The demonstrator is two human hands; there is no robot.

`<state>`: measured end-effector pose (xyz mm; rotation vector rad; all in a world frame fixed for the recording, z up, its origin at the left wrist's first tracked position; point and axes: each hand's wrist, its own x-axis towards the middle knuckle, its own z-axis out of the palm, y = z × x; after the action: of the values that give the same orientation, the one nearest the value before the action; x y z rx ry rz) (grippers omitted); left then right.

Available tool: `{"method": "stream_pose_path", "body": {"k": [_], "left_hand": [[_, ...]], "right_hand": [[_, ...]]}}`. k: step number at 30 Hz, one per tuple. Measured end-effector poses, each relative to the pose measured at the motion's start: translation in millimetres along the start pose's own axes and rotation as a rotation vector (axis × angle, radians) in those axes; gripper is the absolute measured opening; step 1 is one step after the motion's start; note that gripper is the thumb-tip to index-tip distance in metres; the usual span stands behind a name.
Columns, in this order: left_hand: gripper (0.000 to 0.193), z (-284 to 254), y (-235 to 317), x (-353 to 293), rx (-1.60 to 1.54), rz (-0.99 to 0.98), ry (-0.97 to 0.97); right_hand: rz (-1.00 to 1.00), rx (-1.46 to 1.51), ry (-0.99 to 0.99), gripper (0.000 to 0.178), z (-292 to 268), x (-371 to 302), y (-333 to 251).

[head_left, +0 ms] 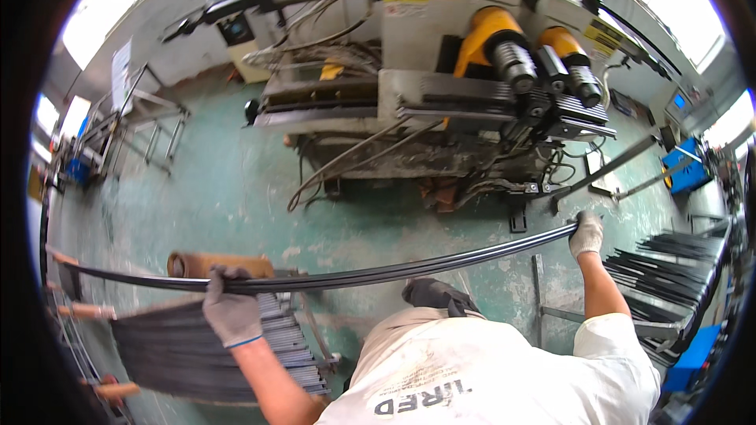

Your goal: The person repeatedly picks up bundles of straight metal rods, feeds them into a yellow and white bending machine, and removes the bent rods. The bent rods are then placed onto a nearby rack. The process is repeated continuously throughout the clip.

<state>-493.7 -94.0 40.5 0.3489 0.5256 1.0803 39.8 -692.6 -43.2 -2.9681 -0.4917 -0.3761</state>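
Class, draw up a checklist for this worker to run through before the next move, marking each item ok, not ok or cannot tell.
1. Left hand gloved and gripping the long dark bars: ok.
2. Right hand gloved and gripping near their right end: ok.
3. Bars held apart from the machine: ok, floor shows between.
4. Bars' left end free of the orange-brown rack arm: cannot tell, they overlap in this view.
5. Hose tucked away: not ok, it hangs in a loop below the machine.
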Motion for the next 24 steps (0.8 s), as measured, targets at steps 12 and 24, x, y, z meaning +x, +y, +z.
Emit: {"method": "stream_pose_path", "body": {"k": [12, 24], "left_hand": [[0.028, 235, -182, 76, 0.255, -0.187, -0.511], [0.034, 170, -127, 282, 0.415, -0.094, -0.445]], "right_hand": [[1.051, 2.508, -0.090, 0.023, -4, 106, -178], [1.083, 1.944, 0.284, 0.035, -5, 224, -140]]}}
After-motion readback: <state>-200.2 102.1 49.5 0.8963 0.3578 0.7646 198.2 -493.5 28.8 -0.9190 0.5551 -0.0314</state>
